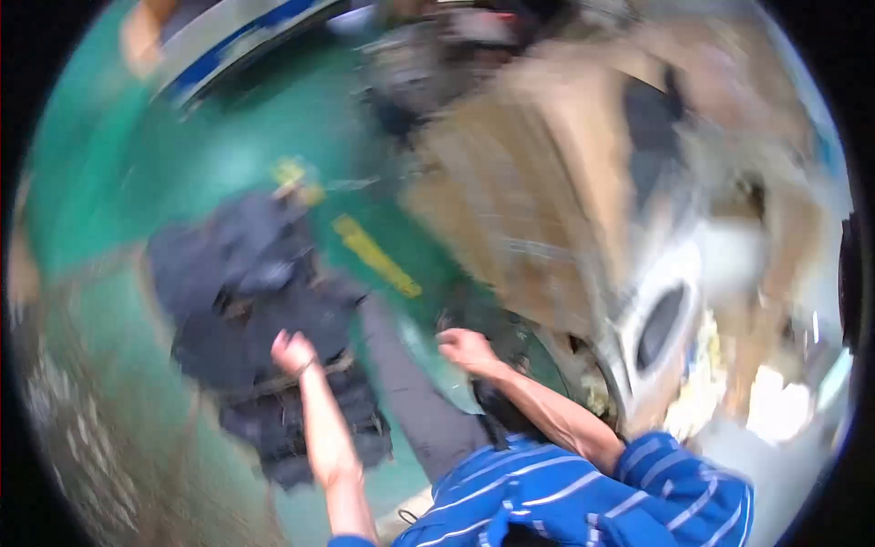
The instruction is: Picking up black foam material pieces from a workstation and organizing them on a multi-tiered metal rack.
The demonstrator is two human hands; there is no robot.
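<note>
Cloth [264, 319], a dark pile, lies on the green floor [109, 182] under the left hand [293, 351], whose fingers look curled on nothing, like the right hand [465, 348] nearby; grip deep folds, I think, not loose edges.

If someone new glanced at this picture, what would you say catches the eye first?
Most striking is the heap of dark cloth lying on the green floor at centre left, with the left hand over its lower part. To the right, the right hand reaches from a blue striped sleeve toward a dark round shape, too blurred to name. A large brown cardboard box fills the upper right.
</note>
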